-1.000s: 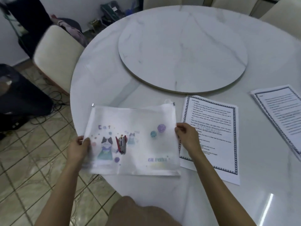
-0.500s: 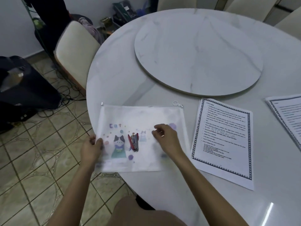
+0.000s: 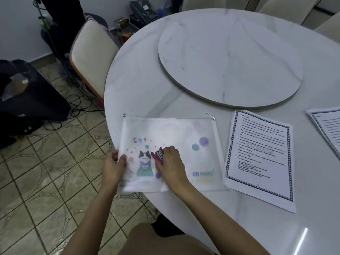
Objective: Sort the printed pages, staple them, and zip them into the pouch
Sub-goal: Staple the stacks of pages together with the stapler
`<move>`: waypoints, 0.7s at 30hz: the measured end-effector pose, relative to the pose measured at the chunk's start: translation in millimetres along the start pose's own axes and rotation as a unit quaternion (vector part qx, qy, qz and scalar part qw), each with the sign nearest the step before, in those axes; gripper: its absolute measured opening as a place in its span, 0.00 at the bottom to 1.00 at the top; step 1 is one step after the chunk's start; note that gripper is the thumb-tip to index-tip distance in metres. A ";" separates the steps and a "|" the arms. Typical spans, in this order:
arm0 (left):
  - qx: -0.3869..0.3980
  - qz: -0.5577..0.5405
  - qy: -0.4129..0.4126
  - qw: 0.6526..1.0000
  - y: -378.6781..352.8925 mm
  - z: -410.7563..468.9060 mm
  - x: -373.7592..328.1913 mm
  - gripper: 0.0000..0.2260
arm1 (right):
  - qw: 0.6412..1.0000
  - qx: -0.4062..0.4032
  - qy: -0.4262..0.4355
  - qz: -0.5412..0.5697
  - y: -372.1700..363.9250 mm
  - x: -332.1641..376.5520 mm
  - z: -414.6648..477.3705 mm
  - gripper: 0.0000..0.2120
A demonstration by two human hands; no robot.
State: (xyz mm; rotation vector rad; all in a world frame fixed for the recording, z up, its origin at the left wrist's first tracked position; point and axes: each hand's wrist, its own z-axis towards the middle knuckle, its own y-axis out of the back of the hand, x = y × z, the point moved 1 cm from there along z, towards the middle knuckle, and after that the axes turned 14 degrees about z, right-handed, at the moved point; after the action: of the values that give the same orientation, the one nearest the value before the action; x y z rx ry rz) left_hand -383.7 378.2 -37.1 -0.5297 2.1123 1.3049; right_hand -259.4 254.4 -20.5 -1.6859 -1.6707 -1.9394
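Note:
A translucent white zip pouch (image 3: 184,133) printed with a cat lies flat at the near edge of the round marble table (image 3: 139,85), its zipper ring (image 3: 207,115) at the top right corner. A small red stapler (image 3: 158,155) lies on the pouch beside the cat picture. My right hand (image 3: 171,164) curls its fingers and thumb round the stapler. My left hand (image 3: 113,166) pinches the pouch's left edge, which overhangs the table. To the right of the pouch lies a bordered printed page (image 3: 261,153). Another stack of printed pages (image 3: 327,129) sits at the far right, cut off by the frame.
A marble turntable (image 3: 230,57) fills the table's middle. A cream chair (image 3: 92,56) stands at the left of the table, and a black bag (image 3: 27,100) with cables lies on the tiled floor. More chair backs line the far side.
My right hand left the pouch's right edge, slid left across the pouch, and now closes on the stapler. My left hand stays on the left edge.

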 end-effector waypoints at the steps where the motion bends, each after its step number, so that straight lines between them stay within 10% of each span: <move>1: 0.002 0.003 -0.003 1.000 2.1 1.3 -0.4 0.12 | 1.000 -0.001 0.013 -0.011 -0.3 0.4 0.9 0.13; 21: -0.049 0.171 -0.150 0.973 0.3 15.0 -59.7 0.18 | 0.954 -0.194 -0.003 0.230 100.3 -85.4 -34.3 0.12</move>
State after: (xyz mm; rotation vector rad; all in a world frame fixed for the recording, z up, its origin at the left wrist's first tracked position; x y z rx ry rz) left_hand -335.3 393.3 -2.2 0.0024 1.9455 1.5727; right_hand -183.3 141.8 -11.8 -1.9779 -0.8131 -2.0957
